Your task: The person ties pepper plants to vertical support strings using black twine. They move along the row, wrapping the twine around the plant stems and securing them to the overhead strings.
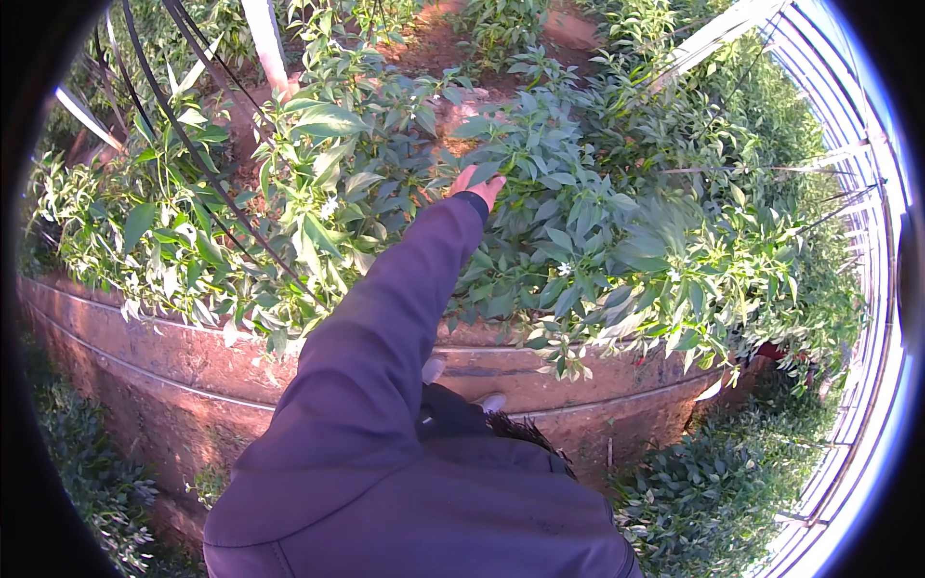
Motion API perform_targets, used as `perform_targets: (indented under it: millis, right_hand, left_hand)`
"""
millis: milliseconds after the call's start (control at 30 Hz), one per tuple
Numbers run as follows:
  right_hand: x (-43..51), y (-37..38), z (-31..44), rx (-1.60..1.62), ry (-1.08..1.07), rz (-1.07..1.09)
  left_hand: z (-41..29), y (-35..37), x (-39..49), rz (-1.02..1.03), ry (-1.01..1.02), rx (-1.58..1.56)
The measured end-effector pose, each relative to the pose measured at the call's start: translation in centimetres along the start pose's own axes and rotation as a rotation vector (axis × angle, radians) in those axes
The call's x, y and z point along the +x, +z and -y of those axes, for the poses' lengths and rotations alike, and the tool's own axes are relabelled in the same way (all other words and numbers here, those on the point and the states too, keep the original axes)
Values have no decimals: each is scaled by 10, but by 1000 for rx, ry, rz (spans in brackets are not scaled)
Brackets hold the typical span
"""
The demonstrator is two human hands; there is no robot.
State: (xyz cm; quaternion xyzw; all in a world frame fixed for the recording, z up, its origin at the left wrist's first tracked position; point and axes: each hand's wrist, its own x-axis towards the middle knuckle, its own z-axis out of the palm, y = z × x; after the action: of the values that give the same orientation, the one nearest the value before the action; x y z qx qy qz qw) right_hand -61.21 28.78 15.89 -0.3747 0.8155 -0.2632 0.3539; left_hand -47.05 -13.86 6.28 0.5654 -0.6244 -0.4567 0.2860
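My left hand [478, 186], in a dark sleeve, reaches forward into the leafy pepper plants [535, 166]. Leaves cover part of the fingers, so whether they grip a stem or leaf is hidden. A gap with reddish soil [459, 134] shows just beyond the hand. Small white flowers stand out among the foliage, one white flower [564, 269] to the right and a brighter white blossom [329, 208] to the left. My right hand is out of view.
Two thin pale rails or pipes [571, 410] run along the soil path where my shoes [493, 402] stand. Dark cords [209, 170] slant down at left, near a white post [264, 47]. More plants [715, 469] grow behind me; a greenhouse frame [878, 238] curves at right.
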Motion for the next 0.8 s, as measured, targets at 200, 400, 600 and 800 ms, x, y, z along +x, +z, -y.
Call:
perform_targets:
  millis: [200,400,600,800]
  right_hand:
    - [2,2,3,9,-35,31]
    - [-18,-7,-19,25,38,-24]
    - [-35,-13,-42,20,81,-26]
    - [-57,-21,-79,-1,124,2]
  left_hand:
    - [25,-6,36,-130,-28,-116]
    - [-19,7,-21,186,-506,-850]
    - [8,38,-53,210,-612,-972]
    - [62,67,-38,-118,-173,-483]
